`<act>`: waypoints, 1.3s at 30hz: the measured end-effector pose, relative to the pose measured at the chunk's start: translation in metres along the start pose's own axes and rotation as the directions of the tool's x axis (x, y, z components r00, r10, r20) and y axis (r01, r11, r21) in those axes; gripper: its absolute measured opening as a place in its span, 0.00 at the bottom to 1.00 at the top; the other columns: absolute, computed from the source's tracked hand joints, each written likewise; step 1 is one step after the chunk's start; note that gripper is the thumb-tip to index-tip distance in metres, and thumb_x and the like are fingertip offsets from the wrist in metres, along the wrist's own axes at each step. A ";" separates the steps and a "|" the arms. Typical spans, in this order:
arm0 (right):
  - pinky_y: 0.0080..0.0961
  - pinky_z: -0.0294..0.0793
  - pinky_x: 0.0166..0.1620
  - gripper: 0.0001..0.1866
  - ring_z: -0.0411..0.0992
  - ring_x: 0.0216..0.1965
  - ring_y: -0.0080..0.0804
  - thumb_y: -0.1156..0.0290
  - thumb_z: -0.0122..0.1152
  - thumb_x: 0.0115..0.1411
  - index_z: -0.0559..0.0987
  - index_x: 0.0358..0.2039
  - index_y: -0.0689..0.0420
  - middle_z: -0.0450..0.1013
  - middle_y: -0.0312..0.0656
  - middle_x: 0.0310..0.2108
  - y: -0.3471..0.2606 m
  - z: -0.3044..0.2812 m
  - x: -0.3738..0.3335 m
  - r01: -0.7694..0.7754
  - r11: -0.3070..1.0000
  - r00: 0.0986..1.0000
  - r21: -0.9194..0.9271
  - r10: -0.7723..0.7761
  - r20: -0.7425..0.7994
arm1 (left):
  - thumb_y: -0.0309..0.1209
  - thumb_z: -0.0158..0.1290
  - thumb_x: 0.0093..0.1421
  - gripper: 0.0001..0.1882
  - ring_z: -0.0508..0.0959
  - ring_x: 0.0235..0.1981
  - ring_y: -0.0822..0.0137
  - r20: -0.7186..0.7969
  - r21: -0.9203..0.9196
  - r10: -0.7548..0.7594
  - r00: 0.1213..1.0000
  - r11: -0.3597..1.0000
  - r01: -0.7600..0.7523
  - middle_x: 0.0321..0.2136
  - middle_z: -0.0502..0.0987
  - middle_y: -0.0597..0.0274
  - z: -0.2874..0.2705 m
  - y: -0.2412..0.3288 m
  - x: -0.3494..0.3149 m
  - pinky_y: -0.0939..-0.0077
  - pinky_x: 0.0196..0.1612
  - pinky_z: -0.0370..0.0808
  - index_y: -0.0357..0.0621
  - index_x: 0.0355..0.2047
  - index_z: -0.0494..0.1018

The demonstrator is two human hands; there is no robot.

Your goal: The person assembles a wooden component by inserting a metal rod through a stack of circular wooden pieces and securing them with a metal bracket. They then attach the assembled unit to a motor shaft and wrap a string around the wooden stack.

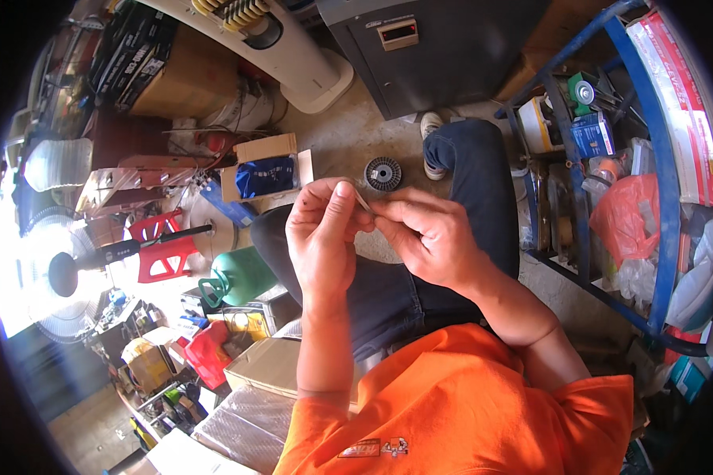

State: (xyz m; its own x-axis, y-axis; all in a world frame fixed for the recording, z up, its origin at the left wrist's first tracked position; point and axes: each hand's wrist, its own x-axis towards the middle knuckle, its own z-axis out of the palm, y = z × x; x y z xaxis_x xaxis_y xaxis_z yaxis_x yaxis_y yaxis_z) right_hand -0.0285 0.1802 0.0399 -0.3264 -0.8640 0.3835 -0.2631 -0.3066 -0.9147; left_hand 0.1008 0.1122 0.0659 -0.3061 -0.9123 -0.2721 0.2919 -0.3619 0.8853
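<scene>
Both hands meet in front of my lap, above my legs. My left hand (322, 237) is closed, thumb up, with a thin pale strip (362, 201) pinched at its fingertips. From the other side, my right hand (434, 237) pinches the lower end of the same strip between thumb and forefinger. The strip is small and slanted; its exact kind cannot be made out, and fingers hide part of it. Just beyond the hands, a round dark slotted core with a pale centre, like a motor stator (383, 173), lies on the floor.
An open cardboard box (265, 148) with a blue bag stands far left, near a red plastic stool (165, 245) and a green tank (242, 275). A fan (63, 273) is at left. A blue metal rack (664, 198) borders the right; a dark cabinet (440, 67) stands ahead.
</scene>
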 end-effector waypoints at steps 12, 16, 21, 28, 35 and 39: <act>0.16 0.71 0.33 0.08 0.71 0.31 0.16 0.73 0.59 0.65 0.79 0.37 0.67 0.76 0.35 0.29 -0.001 -0.008 -0.008 -0.605 0.649 0.796 0.462 0.482 0.367 | 0.24 0.57 0.61 0.10 0.78 0.31 0.69 0.203 -0.019 -0.145 0.968 0.988 0.152 0.33 0.80 0.57 -0.019 -0.008 -0.008 0.76 0.37 0.75 0.32 0.42 0.78; 0.16 0.71 0.33 0.08 0.71 0.31 0.15 0.73 0.59 0.64 0.79 0.36 0.67 0.76 0.36 0.28 -0.007 -0.007 -0.008 -0.617 0.685 0.786 0.387 0.516 0.341 | 0.24 0.56 0.63 0.08 0.78 0.29 0.70 0.078 -0.069 -0.083 0.993 0.994 0.089 0.30 0.80 0.58 -0.018 -0.009 -0.007 0.78 0.35 0.75 0.32 0.40 0.78; 0.21 0.72 0.32 0.08 0.72 0.28 0.19 0.73 0.59 0.64 0.79 0.37 0.66 0.77 0.41 0.27 -0.009 -0.010 -0.007 -0.497 0.837 0.863 0.227 0.452 0.225 | 0.23 0.58 0.61 0.08 0.77 0.29 0.72 0.082 0.016 -0.113 0.990 0.994 0.112 0.30 0.81 0.59 -0.014 -0.012 -0.010 0.80 0.37 0.75 0.32 0.40 0.78; 0.26 0.75 0.32 0.05 0.77 0.29 0.34 0.78 0.63 0.59 0.77 0.36 0.63 0.76 0.46 0.29 -0.004 -0.004 -0.010 -0.267 0.953 0.963 0.143 0.261 0.062 | 0.21 0.52 0.65 0.05 0.80 0.31 0.68 0.065 -0.093 -0.099 0.993 0.990 0.105 0.32 0.80 0.56 -0.019 -0.012 -0.007 0.74 0.37 0.80 0.34 0.38 0.77; 0.29 0.75 0.34 0.08 0.76 0.30 0.41 0.81 0.65 0.54 0.76 0.34 0.61 0.74 0.44 0.30 0.000 -0.007 -0.009 -0.083 0.996 0.996 0.039 0.082 0.024 | 0.23 0.55 0.63 0.05 0.78 0.27 0.72 0.015 -0.029 -0.086 0.996 0.996 0.086 0.29 0.80 0.59 -0.007 -0.011 -0.009 0.78 0.34 0.78 0.34 0.37 0.77; 0.31 0.75 0.33 0.09 0.75 0.30 0.43 0.80 0.65 0.52 0.75 0.33 0.60 0.73 0.43 0.29 -0.002 -0.011 -0.004 -0.022 0.999 0.997 -0.036 0.024 0.074 | 0.24 0.59 0.61 0.06 0.77 0.26 0.74 0.013 0.034 -0.060 0.998 0.998 0.060 0.27 0.79 0.61 -0.002 -0.009 -0.011 0.82 0.33 0.75 0.33 0.36 0.78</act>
State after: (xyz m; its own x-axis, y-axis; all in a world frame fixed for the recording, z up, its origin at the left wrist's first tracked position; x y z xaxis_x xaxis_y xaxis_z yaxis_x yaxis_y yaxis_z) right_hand -0.0368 0.1889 0.0412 -0.2646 -0.8983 0.3507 -0.2888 -0.2732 -0.9176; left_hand 0.1032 0.1250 0.0602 -0.3347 -0.8863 -0.3201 0.2423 -0.4092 0.8797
